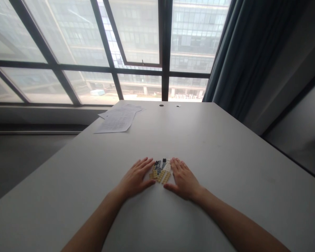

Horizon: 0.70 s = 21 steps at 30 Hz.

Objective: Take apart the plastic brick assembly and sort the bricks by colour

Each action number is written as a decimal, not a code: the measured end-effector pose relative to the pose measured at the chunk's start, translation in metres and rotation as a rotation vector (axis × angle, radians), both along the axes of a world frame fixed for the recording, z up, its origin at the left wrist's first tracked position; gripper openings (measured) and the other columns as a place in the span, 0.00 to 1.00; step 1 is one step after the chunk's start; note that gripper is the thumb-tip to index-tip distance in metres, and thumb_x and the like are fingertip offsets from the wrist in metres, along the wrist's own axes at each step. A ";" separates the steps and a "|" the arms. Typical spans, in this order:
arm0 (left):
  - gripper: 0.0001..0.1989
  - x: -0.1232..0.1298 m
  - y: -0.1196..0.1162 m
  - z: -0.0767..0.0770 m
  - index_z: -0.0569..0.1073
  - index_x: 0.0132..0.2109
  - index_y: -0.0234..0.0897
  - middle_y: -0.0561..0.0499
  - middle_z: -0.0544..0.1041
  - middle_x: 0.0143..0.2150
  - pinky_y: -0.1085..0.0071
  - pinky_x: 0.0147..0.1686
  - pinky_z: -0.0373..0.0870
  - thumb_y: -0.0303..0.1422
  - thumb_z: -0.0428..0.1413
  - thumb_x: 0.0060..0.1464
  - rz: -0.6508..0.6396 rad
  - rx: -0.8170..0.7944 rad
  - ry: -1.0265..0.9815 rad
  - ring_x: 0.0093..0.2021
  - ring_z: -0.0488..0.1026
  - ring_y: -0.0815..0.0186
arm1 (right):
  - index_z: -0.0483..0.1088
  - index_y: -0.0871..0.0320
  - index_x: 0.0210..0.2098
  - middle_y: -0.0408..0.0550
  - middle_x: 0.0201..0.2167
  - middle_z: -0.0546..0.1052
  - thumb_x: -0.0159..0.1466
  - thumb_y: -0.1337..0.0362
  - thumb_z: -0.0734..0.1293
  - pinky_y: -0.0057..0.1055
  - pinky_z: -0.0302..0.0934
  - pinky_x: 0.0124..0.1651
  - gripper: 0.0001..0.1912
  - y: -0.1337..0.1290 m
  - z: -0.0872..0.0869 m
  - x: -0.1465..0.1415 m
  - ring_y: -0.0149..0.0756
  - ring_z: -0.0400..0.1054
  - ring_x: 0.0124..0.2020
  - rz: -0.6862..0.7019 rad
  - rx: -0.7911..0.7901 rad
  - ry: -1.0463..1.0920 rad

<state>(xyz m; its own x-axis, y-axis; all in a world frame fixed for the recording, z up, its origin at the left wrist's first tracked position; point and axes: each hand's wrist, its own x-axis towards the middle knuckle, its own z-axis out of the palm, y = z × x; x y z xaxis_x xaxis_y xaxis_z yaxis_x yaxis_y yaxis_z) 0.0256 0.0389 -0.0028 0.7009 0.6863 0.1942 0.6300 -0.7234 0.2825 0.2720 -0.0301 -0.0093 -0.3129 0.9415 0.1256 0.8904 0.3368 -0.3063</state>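
Note:
A small cluster of studded toy building bricks (160, 171) lies on the white table, in tan, grey, white and black. My left hand (138, 177) rests flat along the left side of the cluster, its fingers stretched forward and its thumb pointing in at the near edge. On the opposite side my right hand (183, 179) lies flat too, fingertips at the white bricks and thumb reaching toward the left thumb. Neither hand grips a brick. Parts of the cluster's outer edges are hidden by the fingers.
Printed paper sheets (118, 119) lie overlapped at the far left of the white table (199, 140). Two small round fittings (161, 105) are set near its far edge. Beyond stand large windows (136, 35), and a dark blue curtain (233, 63) hangs at the right.

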 end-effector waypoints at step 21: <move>0.14 0.005 -0.006 0.001 0.73 0.49 0.45 0.47 0.74 0.51 0.58 0.52 0.65 0.40 0.55 0.57 0.004 0.152 -0.136 0.52 0.69 0.58 | 0.53 0.68 0.64 0.59 0.65 0.57 0.63 0.52 0.62 0.45 0.41 0.68 0.37 -0.004 0.007 -0.009 0.48 0.45 0.67 -0.095 0.129 0.034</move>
